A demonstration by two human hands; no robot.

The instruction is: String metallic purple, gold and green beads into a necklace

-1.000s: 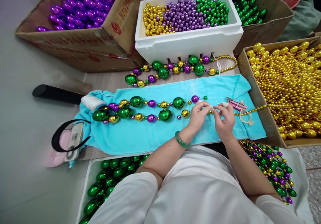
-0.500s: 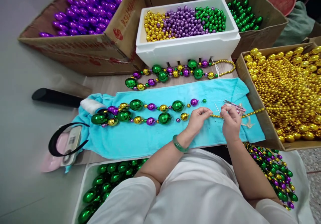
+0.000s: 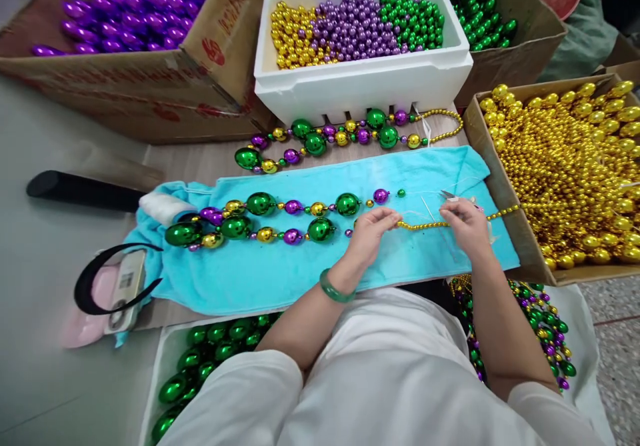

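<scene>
My left hand (image 3: 371, 233) pinches one end of a strand of small gold beads (image 3: 423, 227) above the turquoise towel (image 3: 290, 273). Farther along the same strand, the fingers of my right hand (image 3: 466, 225) are closed on it, and it runs on into the gold bead box. Between my hands a thin needle (image 3: 428, 209) with white thread shows just behind the strand. Scissors (image 3: 447, 195) lie partly hidden behind my right hand. Two rows of threaded green, gold and purple beads (image 3: 260, 204) stretch across the towel to the left. A loose purple bead (image 3: 381, 196) and green bead (image 3: 401, 193) lie near my left hand.
A finished-looking bead necklace (image 3: 315, 144) lies behind the towel, before a white foam box (image 3: 360, 89) of small beads. Cardboard boxes hold purple (image 3: 215, 53) and gold beads (image 3: 510, 213). A thread spool (image 3: 165, 209), black headband (image 3: 83, 286) and phone-like object (image 3: 131, 286) sit at left.
My left hand has moved left with the strand's end, so more gold beads show between my hands. It now covers a loose gold bead. The whole view has shifted slightly.
</scene>
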